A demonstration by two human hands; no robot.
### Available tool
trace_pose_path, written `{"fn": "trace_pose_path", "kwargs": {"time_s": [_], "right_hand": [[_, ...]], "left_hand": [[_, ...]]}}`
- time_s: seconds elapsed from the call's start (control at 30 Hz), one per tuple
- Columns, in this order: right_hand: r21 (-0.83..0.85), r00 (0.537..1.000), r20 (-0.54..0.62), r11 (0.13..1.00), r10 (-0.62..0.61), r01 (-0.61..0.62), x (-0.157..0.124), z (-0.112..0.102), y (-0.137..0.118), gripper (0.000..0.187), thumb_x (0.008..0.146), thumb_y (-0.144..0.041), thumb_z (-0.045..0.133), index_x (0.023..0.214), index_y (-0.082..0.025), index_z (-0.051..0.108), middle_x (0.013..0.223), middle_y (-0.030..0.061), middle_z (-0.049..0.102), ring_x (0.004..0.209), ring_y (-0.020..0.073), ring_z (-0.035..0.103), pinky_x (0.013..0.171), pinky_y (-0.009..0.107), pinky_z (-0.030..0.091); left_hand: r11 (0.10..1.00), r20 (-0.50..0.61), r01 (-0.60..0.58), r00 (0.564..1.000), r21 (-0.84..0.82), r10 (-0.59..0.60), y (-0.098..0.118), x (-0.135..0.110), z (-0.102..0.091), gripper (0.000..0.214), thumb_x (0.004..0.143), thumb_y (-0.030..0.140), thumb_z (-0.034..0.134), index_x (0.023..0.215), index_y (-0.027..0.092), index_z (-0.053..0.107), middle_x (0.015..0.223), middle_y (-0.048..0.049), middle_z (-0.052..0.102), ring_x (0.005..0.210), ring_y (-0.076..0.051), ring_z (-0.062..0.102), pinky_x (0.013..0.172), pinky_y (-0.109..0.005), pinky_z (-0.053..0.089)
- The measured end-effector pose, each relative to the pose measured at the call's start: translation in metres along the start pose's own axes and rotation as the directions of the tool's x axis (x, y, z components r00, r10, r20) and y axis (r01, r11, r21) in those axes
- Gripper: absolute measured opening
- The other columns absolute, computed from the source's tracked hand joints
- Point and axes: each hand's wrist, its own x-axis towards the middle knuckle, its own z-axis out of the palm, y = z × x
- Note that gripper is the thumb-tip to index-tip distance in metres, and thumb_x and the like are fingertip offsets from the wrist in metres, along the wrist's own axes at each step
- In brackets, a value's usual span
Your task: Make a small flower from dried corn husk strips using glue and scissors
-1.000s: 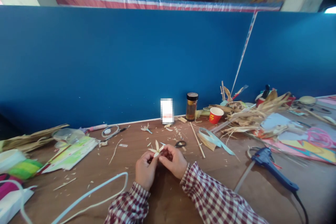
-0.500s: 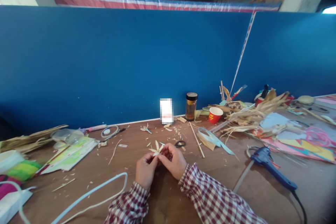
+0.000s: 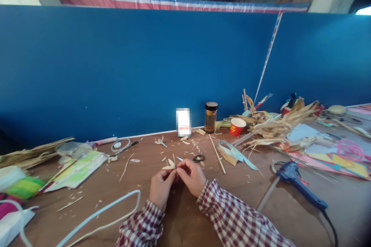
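My left hand (image 3: pixel 162 187) pinches the base of a small pale flower (image 3: pixel 170 164) with pointed petals that look like corn husk. My right hand (image 3: pixel 192 177), thumb and fingers closed, meets the left one at the flower's base; the fingers cover whatever lies between them there. The petals fan out beyond the left fingertips, towards the back of the table. Just past the right fingers lies a pair of scissors (image 3: pixel 198 158), partly hidden. A similar pale flower piece (image 3: pixel 160 142) with a bluish stem rests farther back.
A blue glue gun (image 3: pixel 301 185) and its cord lie at the right. Behind are a dark-lidded jar (image 3: pixel 211 117), a red paper cup (image 3: pixel 238 127) and dried husks (image 3: pixel 271 125). A pale blue ribbon (image 3: pixel 236 152) and thin stick (image 3: pixel 217 154) lie nearby. A white cable (image 3: pixel 101 210) loops left.
The flower has turned and tipped between my fingers, so its petals now point more to the left and look closer together. Both hands stay in nearly the same place.
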Motion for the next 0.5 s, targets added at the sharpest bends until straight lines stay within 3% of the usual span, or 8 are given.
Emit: {"fn": "trace_pose_path", "kwargs": {"time_s": [0.17, 0.4, 0.5], "right_hand": [[-0.074, 0.999, -0.029, 0.997, -0.031, 0.029, 0.000, 0.000, 0.003, 0.012, 0.077, -0.028, 0.049, 0.079, -0.018, 0.055, 0.067, 0.0000, 0.056, 0.057, 0.0107, 0.048, 0.053, 0.022, 0.039], [-0.095, 0.999, -0.018, 0.995, -0.034, 0.032, 0.000, 0.001, 0.004, 0.007, 0.075, -0.024, 0.050, 0.075, -0.018, 0.053, 0.064, -0.0017, 0.053, 0.054, 0.0094, 0.046, 0.051, 0.021, 0.037], [-0.090, 1.000, -0.003, 0.996, -0.025, 0.025, 0.000, 0.002, 0.004, 0.004, 0.073, -0.022, 0.051, 0.076, -0.018, 0.052, 0.063, -0.0024, 0.052, 0.053, 0.0089, 0.045, 0.051, 0.020, 0.036]], "left_hand": [[0.992, -0.012, 0.047, 0.999, -0.115, -0.049, 0.002, -0.001, 0.002, 0.029, 0.061, 0.036, 0.066, 0.075, 0.011, 0.067, 0.062, -0.0026, 0.063, 0.057, -0.012, 0.055, 0.057, -0.023, 0.045], [0.997, -0.029, 0.034, 0.999, -0.064, -0.035, 0.008, -0.003, 0.001, 0.031, 0.061, 0.039, 0.065, 0.071, 0.010, 0.066, 0.051, 0.0008, 0.057, 0.048, -0.010, 0.050, 0.047, -0.020, 0.039], [0.986, -0.029, 0.079, 0.996, -0.149, -0.084, 0.011, -0.003, 0.003, 0.028, 0.058, 0.036, 0.069, 0.068, 0.010, 0.065, 0.053, 0.0004, 0.059, 0.050, -0.009, 0.051, 0.050, -0.019, 0.041]]}}
